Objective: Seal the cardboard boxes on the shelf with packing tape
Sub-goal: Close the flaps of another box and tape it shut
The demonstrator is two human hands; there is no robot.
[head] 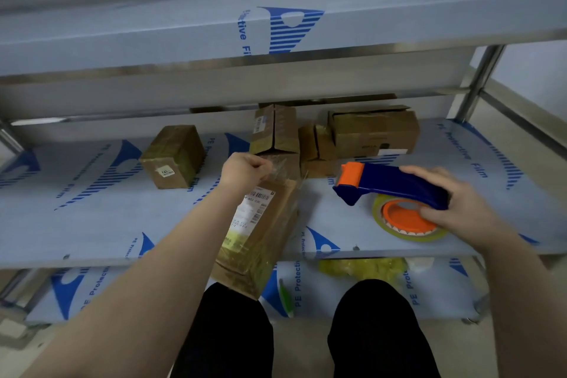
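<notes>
A long cardboard box (260, 233) with a white label lies on the middle shelf (92, 224), its near end jutting over the front edge. My left hand (244, 170) is closed at the box's far end, pinching what looks like clear tape there. My right hand (454, 202) grips a blue and orange tape dispenser (389, 184) to the right of the box, its yellowish tape roll (408, 218) resting on the shelf. Several other cardboard boxes stand further back: one alone at the left (173, 156), a tall one (274, 129) and a wide one (376, 132).
An upper shelf (214, 34) wrapped in blue-printed protective film hangs just above. A lower shelf holds a yellow crumpled bag (365, 268) and a green object (285, 298). Metal posts (481, 77) stand at the right. My knees in black trousers are below.
</notes>
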